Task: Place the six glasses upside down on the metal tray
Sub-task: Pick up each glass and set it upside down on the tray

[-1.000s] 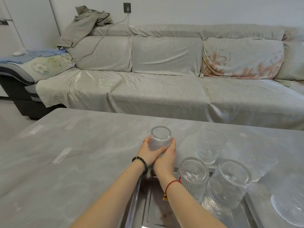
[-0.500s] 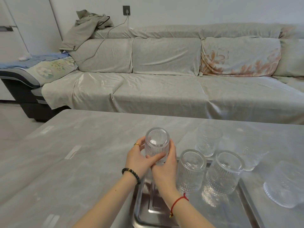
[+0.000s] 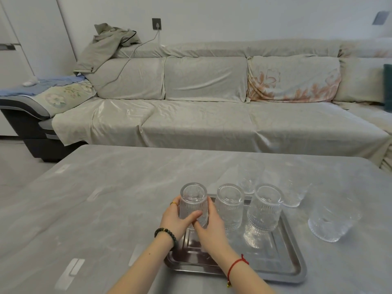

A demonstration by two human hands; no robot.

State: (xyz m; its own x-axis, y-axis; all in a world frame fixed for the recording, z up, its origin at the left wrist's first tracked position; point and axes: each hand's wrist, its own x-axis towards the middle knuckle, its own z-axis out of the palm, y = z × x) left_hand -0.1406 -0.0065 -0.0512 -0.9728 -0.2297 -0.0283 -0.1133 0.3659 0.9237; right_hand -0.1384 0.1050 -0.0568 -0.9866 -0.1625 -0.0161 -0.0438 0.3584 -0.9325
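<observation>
A long sofa (image 3: 212, 107) draped in pale grey-beige covers runs along the white wall (image 3: 233, 18), one back cushion (image 3: 292, 79) wrapped in cloth with orange flowers. A crumpled jacket (image 3: 108, 45) lies over the sofa's left corner, and a cable (image 3: 135, 49) runs down from a dark wall socket (image 3: 156, 23). A blue cloth (image 3: 48, 83) covers the dark left armrest. A grey marbled table (image 3: 95, 198) fills the foreground, the light soft and even

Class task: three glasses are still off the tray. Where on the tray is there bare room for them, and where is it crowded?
The metal tray is free along its near half, between the right forearm and the right rim. The far row is crowded: both hands hold one inverted glass at the left, beside two inverted glasses.
</observation>
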